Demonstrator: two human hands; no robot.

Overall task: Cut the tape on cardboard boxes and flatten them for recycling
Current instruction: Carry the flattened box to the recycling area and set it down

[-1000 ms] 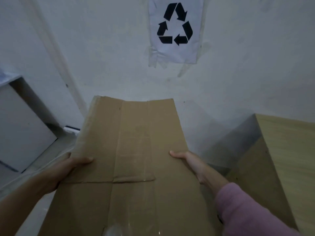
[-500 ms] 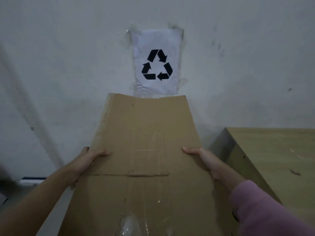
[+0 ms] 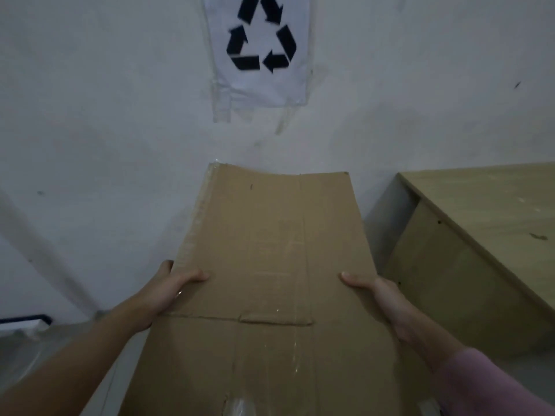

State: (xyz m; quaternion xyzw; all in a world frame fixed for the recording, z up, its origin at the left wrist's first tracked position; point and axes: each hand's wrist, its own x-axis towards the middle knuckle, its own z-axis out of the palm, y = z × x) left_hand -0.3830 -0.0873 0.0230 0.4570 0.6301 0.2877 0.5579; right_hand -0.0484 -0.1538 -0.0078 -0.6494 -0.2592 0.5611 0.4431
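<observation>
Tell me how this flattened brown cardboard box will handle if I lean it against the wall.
The flattened brown cardboard box likely flexes: its far edge already bows. It looks light, since the left hand and right hand carry it by the edges. Glossy tape strips may slip.

- No words, brand names or numbers can be read anywhere.
- The only sign is a black recycling symbol (image 3: 260, 40) of three chasing arrows (its top is cut off by the frame edge), printed on a white paper sheet (image 3: 261, 82) taped to the wall (image 3: 105, 100).
</observation>
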